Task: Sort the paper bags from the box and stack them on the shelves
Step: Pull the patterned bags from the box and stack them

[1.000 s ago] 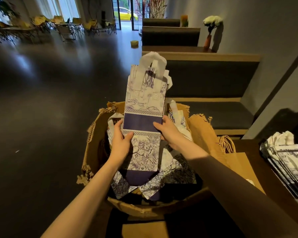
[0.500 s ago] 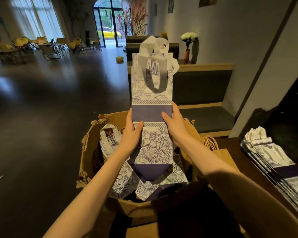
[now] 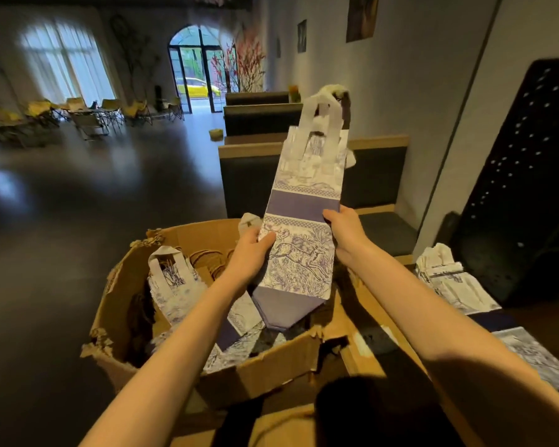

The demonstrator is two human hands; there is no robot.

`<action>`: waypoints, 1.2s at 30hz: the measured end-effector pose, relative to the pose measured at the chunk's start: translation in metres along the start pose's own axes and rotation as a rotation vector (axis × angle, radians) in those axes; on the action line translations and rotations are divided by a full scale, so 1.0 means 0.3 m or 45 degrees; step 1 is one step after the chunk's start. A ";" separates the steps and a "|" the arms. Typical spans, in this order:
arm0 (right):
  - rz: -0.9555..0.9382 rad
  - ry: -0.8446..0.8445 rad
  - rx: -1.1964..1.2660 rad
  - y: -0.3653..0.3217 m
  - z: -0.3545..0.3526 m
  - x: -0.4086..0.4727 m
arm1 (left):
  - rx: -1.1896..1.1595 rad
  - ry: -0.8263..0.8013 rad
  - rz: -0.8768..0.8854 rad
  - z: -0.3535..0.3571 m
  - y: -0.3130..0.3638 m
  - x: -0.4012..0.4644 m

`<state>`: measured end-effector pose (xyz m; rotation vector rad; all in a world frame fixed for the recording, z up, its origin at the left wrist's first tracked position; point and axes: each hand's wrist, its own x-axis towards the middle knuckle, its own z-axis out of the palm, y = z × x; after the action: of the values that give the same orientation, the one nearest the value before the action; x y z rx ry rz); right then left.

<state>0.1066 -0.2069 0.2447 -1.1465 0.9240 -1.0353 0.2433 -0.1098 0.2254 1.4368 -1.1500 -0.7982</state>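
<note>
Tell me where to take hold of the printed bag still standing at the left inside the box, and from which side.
Take the printed bag by its white handle loop, coming from above. The loop stands up clear of the other bags, while the bag's body is tucked down behind the cardboard box wall. A pinch grip across the loop looks easiest.

Two bare forearms in view — no sleeves, no gloves. Left hand (image 3: pixel 250 258) and right hand (image 3: pixel 347 232) — no rings, watch or bands visible. Short nails, unpainted as far as visible.
</note>
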 end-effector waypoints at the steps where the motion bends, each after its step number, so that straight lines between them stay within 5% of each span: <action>1: 0.048 -0.020 0.000 -0.011 -0.044 0.009 | -0.019 0.020 -0.033 0.047 0.008 0.004; 13: -0.028 -0.287 -0.280 -0.071 -0.665 -0.002 | -0.091 0.314 -0.036 0.651 0.072 -0.031; 36: 0.017 -0.103 -0.455 0.010 -1.229 -0.081 | 0.067 0.031 -0.219 1.141 0.020 -0.076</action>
<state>-0.2497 -0.2783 0.1770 -1.4644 1.0772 -0.8252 -0.0817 -0.1994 0.1614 1.6009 -1.0456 -0.8729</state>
